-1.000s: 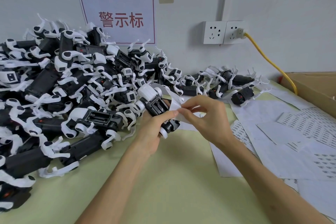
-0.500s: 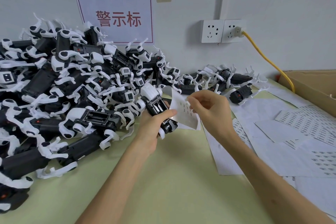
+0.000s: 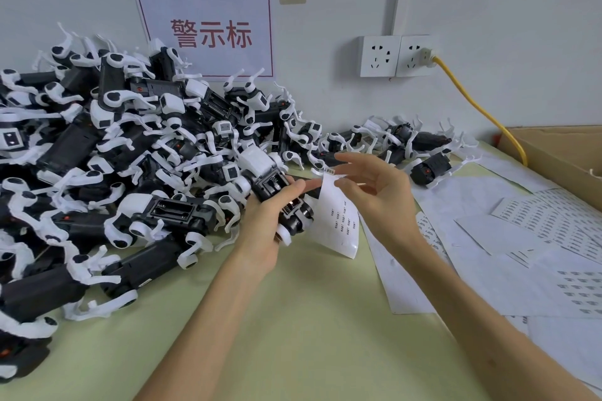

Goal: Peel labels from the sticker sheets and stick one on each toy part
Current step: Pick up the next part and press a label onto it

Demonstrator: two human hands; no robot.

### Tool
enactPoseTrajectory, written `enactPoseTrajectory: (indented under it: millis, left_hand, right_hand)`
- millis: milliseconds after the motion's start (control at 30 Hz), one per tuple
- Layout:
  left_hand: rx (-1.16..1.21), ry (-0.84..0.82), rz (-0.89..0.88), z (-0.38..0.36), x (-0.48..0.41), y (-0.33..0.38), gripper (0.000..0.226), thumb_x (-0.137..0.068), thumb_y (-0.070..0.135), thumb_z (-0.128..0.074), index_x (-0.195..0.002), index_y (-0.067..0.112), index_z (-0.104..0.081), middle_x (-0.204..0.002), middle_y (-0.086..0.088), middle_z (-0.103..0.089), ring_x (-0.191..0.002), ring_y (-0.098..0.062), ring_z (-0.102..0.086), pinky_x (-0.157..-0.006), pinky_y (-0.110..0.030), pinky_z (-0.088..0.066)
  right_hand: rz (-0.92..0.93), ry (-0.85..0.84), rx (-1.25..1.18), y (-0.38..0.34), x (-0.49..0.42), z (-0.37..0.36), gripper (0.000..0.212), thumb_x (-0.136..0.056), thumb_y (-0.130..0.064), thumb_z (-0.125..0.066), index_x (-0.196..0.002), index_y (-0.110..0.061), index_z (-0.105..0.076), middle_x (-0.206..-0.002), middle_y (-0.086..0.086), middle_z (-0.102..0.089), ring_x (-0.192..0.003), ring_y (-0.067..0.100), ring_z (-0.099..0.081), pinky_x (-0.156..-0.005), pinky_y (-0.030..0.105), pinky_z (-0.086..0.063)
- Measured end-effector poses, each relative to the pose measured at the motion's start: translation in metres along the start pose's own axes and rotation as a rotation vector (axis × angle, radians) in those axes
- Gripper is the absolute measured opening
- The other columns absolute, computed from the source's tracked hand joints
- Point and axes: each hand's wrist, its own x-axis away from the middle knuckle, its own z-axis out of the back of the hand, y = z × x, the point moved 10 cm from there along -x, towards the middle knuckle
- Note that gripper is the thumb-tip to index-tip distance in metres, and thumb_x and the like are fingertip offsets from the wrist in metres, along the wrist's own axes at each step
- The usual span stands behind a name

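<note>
- Toy part [image 3: 277, 185]: gripped in left hand [image 3: 264, 221], no label applied yet.
- Label [image 3: 329, 170]: pinched by right hand [image 3: 374, 195], beside sticker sheet [image 3: 340, 218].
- Pile [image 3: 97, 172], counter's [image 3: 293, 319] left edge: likely pending.

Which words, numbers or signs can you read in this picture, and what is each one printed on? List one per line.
"警示标": red characters on the red-bordered white wall sign.
Hanging sticker sheet: rows of tiny print, too small to read.
Label by the right hand fingertips: too small to read.
Loose sheets on the table: print too small to read.
Toy parts: no text can be read.
</note>
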Motion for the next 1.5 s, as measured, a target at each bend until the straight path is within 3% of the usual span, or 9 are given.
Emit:
enactPoseTrajectory:
  millis: [167,367,500,567,767,1067,1133,1333,1500]
  left_hand:
    - [0.103,-0.021,-0.004,-0.006,0.003,0.000,0.026,-0.068,0.033,-0.080,-0.091,0.025,-0.069,-0.104,-0.008,-0.070,-0.080,-0.019,-0.059,-0.063,-0.031,-0.022]
    - [0.138,-0.058,-0.003,-0.008,0.005,0.001,0.071,-0.071,0.034,-0.079,-0.133,0.003,-0.063,-0.111,-0.015,-0.071,-0.097,-0.021,-0.060,-0.070,-0.030,-0.032]
    - [0.126,-0.089,0.002,-0.014,0.009,0.002,0.026,-0.070,0.032,-0.080,-0.092,0.023,-0.069,-0.101,-0.004,-0.070,-0.082,-0.015,-0.063,-0.068,-0.032,-0.027]
    - [0.105,-0.133,-0.010,-0.019,0.009,0.002,0.020,-0.072,0.031,-0.079,-0.083,0.027,-0.063,-0.103,0.001,-0.074,-0.077,-0.012,-0.064,-0.066,-0.031,-0.028]
    - [0.083,-0.250,-0.094,-0.031,0.012,0.009,0.022,-0.084,0.022,-0.077,-0.084,0.020,-0.054,-0.127,-0.007,-0.072,-0.086,-0.013,-0.067,-0.064,-0.021,-0.052]
    - [0.003,-0.193,-0.159,-0.026,0.012,0.014,0.012,-0.080,0.023,-0.073,-0.077,0.022,-0.061,-0.119,-0.013,-0.073,-0.089,-0.018,-0.066,-0.068,-0.028,-0.052]
    - [-0.014,-0.184,-0.165,-0.024,0.011,0.014,0.011,-0.079,0.023,-0.073,-0.077,0.023,-0.062,-0.110,-0.009,-0.074,-0.084,-0.016,-0.067,-0.062,-0.025,-0.051]
    - [-0.056,-0.118,-0.152,-0.019,0.010,0.013,0.014,-0.077,0.026,-0.075,-0.083,0.019,-0.065,-0.108,-0.010,-0.075,-0.091,-0.020,-0.069,-0.076,-0.038,-0.045]
    - [-0.001,-0.021,-0.083,-0.014,0.010,0.010,0.061,-0.072,0.041,-0.086,-0.117,0.003,-0.067,-0.096,-0.006,-0.072,-0.079,-0.016,-0.063,-0.050,-0.025,-0.032]
  right_hand:
    - [0.075,-0.008,0.095,-0.006,0.005,-0.005,0.043,-0.089,0.003,-0.064,-0.116,-0.028,-0.074,-0.100,-0.019,-0.076,-0.092,0.004,-0.071,-0.077,0.017,-0.053]
    - [0.088,-0.020,0.094,-0.006,0.008,-0.009,0.040,-0.091,0.001,-0.063,-0.113,-0.030,-0.074,-0.100,-0.020,-0.076,-0.093,0.005,-0.070,-0.076,0.015,-0.051]
    - [0.078,-0.012,0.070,-0.004,0.007,-0.009,0.027,-0.094,-0.006,-0.066,-0.111,-0.026,-0.076,-0.095,-0.016,-0.077,-0.090,0.008,-0.072,-0.078,0.025,-0.055]
    - [0.072,-0.001,0.074,-0.002,0.007,-0.009,0.022,-0.094,-0.010,-0.069,-0.109,-0.025,-0.076,-0.091,-0.014,-0.077,-0.087,0.009,-0.072,-0.079,0.030,-0.056]
    - [-0.009,-0.002,0.010,0.009,0.003,-0.006,0.008,-0.090,-0.021,-0.077,-0.097,-0.024,-0.076,-0.086,-0.011,-0.076,-0.080,0.010,-0.071,-0.076,0.030,-0.057]
    - [-0.331,-0.220,-0.265,0.041,0.001,-0.023,0.005,-0.086,-0.018,-0.079,-0.085,-0.015,-0.075,-0.087,0.003,-0.074,-0.071,0.011,-0.064,-0.078,0.032,-0.051]
    - [-0.342,-0.258,-0.274,0.042,0.002,-0.025,0.006,-0.086,-0.015,-0.079,-0.086,-0.012,-0.073,-0.087,0.006,-0.072,-0.072,0.013,-0.063,-0.080,0.034,-0.050]
    - [-0.238,-0.235,-0.202,0.033,0.000,-0.023,0.011,-0.086,-0.011,-0.079,-0.083,-0.005,-0.070,-0.078,0.004,-0.069,-0.070,0.014,-0.060,-0.070,0.028,-0.049]
    - [-0.178,-0.154,-0.239,0.023,-0.001,-0.017,0.017,-0.080,-0.024,-0.076,-0.090,-0.014,-0.067,-0.086,0.001,-0.070,-0.074,0.013,-0.064,-0.071,0.026,-0.049]
